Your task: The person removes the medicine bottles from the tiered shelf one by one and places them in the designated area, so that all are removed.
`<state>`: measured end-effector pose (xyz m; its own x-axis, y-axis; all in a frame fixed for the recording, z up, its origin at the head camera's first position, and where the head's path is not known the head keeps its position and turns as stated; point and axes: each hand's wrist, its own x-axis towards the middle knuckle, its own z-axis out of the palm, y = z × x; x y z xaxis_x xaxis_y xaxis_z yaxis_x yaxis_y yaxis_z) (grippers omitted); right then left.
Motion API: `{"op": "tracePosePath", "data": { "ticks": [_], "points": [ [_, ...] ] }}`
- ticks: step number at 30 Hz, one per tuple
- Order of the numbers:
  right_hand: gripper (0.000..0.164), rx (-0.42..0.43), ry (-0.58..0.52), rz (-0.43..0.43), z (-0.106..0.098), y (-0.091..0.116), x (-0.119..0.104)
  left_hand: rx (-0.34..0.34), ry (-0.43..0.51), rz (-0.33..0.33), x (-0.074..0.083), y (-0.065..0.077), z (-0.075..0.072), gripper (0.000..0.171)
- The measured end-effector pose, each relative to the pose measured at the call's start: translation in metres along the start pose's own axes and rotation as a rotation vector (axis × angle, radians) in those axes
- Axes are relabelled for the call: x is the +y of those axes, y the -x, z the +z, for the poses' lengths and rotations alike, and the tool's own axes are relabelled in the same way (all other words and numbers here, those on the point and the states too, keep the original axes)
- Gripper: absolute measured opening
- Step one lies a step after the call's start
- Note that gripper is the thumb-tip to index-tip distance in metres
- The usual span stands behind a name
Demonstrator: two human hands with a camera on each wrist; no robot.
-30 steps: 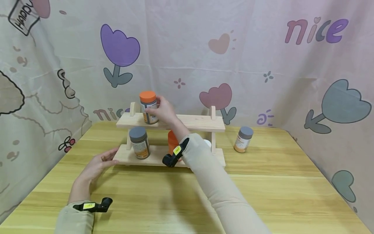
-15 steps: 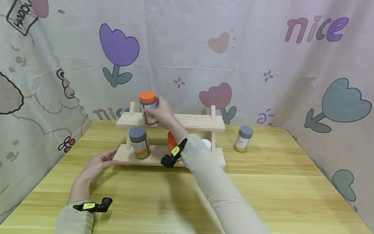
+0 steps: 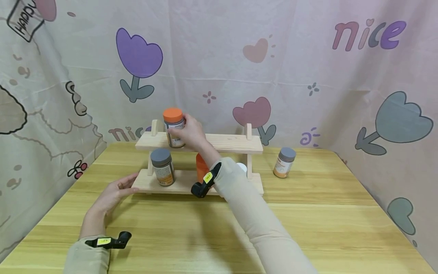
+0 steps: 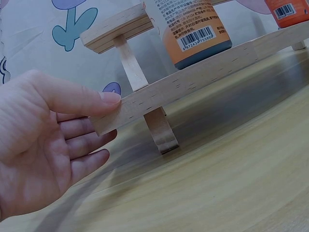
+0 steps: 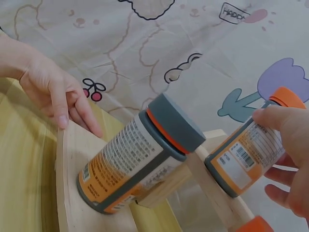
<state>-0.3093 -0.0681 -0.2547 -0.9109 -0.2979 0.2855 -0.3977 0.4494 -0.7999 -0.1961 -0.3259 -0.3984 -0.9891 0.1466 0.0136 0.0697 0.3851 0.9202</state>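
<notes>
My right hand (image 3: 191, 132) holds a pill bottle with an orange lid (image 3: 173, 115) between thumb and fingers, at the left end of the top tier of a two-tier wooden shelf (image 3: 226, 142). In the right wrist view this bottle (image 5: 246, 157) has its base at the tier's front edge. Down at the lower tier's left end, my left hand (image 3: 111, 195) grips the board, thumb on its front edge and the other fingers around the end and below. A grey-lidded bottle (image 3: 163, 170) stands upright on that tier, close to the left hand.
Behind my right forearm, an orange container (image 3: 201, 167) and a white-lidded one (image 3: 243, 168) are partly hidden on the lower tier. Another grey-lidded bottle (image 3: 284, 163) stands on the wooden table (image 3: 318, 224), right of the shelf. A printed cloth (image 3: 212, 49) hangs behind.
The orange-lidded bottle in my right hand has shifted slightly down toward the top tier's front edge. My left hand stays in place on the shelf.
</notes>
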Motion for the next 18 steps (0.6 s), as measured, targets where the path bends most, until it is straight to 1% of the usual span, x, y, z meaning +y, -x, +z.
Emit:
{"op": "tracePosePath", "data": {
  "ticks": [5,11,18],
  "points": [
    [0.054,0.007,-0.013,-0.018,-0.009,0.002,0.005,-0.005,-0.001,-0.004,-0.001,0.0,-0.001,0.072],
    [0.053,0.009,-0.091,-0.038,-0.025,0.005,0.009,-0.008,-0.001,-0.012,-0.002,0.0,-0.001,0.073],
    [0.054,0.034,-0.078,-0.041,-0.047,0.014,0.01,-0.015,0.006,-0.013,-0.001,-0.001,-0.002,0.073]
  ]
}}
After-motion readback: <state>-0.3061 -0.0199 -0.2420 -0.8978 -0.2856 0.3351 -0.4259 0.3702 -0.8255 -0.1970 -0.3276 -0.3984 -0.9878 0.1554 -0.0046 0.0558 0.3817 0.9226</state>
